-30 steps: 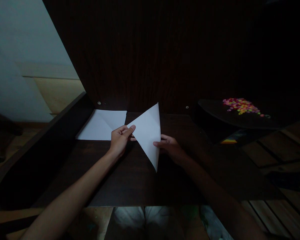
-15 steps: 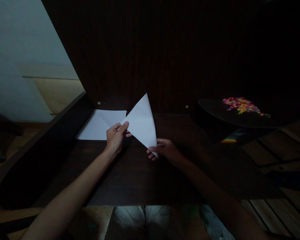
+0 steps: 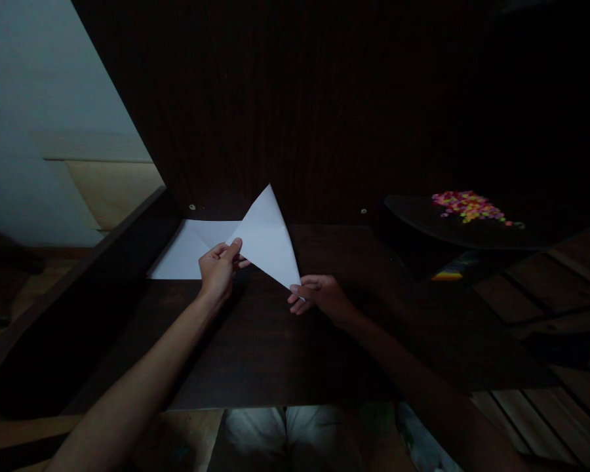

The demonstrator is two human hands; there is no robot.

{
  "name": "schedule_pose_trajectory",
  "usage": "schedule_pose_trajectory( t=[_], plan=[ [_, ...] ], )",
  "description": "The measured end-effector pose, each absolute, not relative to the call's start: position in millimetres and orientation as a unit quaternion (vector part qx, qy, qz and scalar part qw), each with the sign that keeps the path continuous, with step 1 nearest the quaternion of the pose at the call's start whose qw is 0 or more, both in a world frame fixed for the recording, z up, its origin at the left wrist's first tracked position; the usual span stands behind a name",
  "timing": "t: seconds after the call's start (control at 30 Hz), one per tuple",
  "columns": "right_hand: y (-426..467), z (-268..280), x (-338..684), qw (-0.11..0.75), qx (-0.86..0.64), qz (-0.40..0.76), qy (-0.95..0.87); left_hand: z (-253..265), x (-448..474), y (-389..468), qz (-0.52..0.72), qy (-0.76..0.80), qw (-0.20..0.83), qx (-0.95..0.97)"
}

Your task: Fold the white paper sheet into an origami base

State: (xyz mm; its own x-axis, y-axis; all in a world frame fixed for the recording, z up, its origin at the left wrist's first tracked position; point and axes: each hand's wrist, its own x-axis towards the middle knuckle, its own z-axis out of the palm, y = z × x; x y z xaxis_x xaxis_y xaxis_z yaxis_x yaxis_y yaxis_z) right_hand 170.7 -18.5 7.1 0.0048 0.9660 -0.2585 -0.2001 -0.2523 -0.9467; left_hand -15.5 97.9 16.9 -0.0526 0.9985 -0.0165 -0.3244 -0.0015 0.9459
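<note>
A white paper folded into a triangle (image 3: 269,239) is held up above the dark wooden desk (image 3: 255,341). My left hand (image 3: 217,269) pinches its left corner between thumb and fingers. My right hand (image 3: 317,295) pinches its lower right corner. The triangle's third corner points up towards the desk's dark back panel. Behind my left hand a second white sheet (image 3: 191,249) with crease lines lies flat on the desk, partly hidden by the triangle.
A dark raised side panel (image 3: 78,288) bounds the desk on the left. A dark round surface (image 3: 423,226) at the right carries a heap of small colourful pieces (image 3: 465,205). Wooden floor planks (image 3: 545,288) lie to the right. The scene is dim.
The triangle has turned and shifted left. Its long point, which hung down by my right hand, now stands up. My right hand moved from the right edge to the lower corner.
</note>
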Motion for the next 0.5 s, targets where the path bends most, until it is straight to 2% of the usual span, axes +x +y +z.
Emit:
schedule_pose_trajectory(
  t=[0.5],
  plan=[
    [-18.3,5.6,169.3,0.482,-0.523,0.587,-0.387,17.2,-16.1,99.4,0.587,0.428,0.562,0.396]
  ],
)
